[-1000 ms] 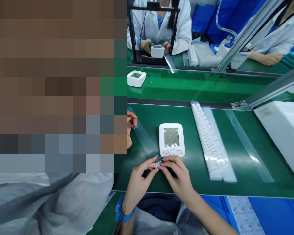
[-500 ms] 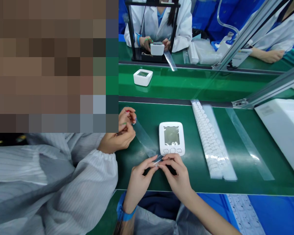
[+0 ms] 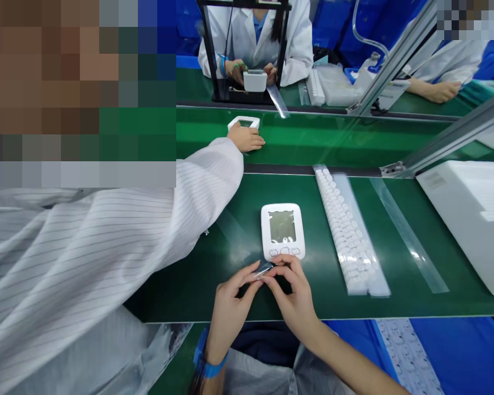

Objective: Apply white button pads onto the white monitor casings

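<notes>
Green matting covers the counter (image 3: 395, 296), where a small clear film tab (image 3: 264, 267) sits pinched between the left hand (image 3: 230, 307) and right hand (image 3: 296, 299), fingers closed on it, just below a white device (image 3: 282, 230). Beside lies a strip of white buttons (image 3: 348, 236). A neighbour's sleeve (image 3: 181, 208) reaches across to the belt.

We face a green workbench mat (image 3: 395, 307) in the lower half of the frame. Across the middle runs a brighter green conveyor belt (image 3: 333, 140), edged by a dark rail (image 3: 280, 169). Two aluminium frame bars (image 3: 448, 137) slant from the upper right toward the centre. A black stand (image 3: 208, 55) rises at upper centre on the far bench (image 3: 189, 88). Blue bins (image 3: 333, 27) fill the top background. A blue surface (image 3: 469, 351) lies at lower right. Overhead light glares on the belt and mat.
</notes>
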`<action>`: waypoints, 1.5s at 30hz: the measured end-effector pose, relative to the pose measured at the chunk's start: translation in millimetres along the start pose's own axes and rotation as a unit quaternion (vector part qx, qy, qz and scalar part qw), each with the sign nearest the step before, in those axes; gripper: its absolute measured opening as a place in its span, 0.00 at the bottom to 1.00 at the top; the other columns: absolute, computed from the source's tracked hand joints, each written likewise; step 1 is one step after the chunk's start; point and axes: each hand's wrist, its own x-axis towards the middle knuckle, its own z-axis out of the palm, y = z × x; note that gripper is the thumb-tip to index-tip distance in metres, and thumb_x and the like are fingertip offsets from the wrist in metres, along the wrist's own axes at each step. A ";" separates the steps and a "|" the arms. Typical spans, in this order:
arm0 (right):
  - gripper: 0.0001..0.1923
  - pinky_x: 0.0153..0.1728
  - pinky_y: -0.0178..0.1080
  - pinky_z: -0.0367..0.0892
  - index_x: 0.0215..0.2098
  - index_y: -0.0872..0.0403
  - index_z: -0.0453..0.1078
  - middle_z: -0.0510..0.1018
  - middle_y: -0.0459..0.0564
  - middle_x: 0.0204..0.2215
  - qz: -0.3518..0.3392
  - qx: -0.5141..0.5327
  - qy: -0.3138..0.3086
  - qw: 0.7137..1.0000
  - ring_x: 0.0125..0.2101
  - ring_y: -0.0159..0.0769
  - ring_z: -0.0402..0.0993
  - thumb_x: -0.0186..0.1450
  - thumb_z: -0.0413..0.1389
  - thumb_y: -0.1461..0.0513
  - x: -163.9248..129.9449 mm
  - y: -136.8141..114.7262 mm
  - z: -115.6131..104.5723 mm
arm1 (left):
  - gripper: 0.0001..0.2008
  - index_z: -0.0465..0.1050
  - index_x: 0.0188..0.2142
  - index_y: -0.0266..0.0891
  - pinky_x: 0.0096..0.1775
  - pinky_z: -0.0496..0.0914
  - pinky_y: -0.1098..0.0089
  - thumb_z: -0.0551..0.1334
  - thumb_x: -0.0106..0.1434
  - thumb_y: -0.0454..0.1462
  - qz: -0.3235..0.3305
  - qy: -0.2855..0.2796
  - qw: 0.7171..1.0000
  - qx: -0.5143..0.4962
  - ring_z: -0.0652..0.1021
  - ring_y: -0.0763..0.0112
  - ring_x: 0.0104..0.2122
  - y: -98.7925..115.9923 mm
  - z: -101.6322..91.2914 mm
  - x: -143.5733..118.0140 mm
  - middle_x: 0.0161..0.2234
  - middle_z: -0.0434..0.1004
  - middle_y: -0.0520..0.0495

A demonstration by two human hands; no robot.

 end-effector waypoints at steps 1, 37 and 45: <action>0.04 0.51 0.42 0.70 0.36 0.50 0.73 0.72 0.50 0.42 -0.005 -0.004 0.000 1.000 0.46 0.38 0.72 0.67 0.59 0.66 -1.0 -0.7 0.3 | 0.15 0.77 0.50 0.47 0.47 0.77 0.74 0.65 0.64 0.36 0.003 0.001 1.000 0.001 0.85 0.70 0.41 -0.2 0.4 -0.2 0.39 0.87 0.56; 0.09 0.48 0.45 0.77 0.29 0.51 0.76 0.72 0.54 0.48 0.151 -0.003 0.031 0.988 0.54 0.45 0.71 0.63 0.63 0.55 42.1 20.3 -59.8 | 0.20 0.74 0.55 0.56 0.44 0.80 0.71 0.65 0.64 0.36 0.113 0.001 0.988 0.101 0.85 0.67 0.37 -5.2 3.5 6.0 0.40 0.86 0.58; 0.09 0.47 0.44 0.77 0.29 0.51 0.75 0.72 0.54 0.49 0.149 -0.008 0.029 0.988 0.54 0.45 0.72 0.63 0.63 0.55 40.6 22.1 -58.8 | 0.19 0.74 0.56 0.48 0.45 0.79 0.69 0.62 0.66 0.34 0.122 -0.018 0.985 0.120 0.84 0.68 0.38 3.3 3.5 4.2 0.44 0.84 0.49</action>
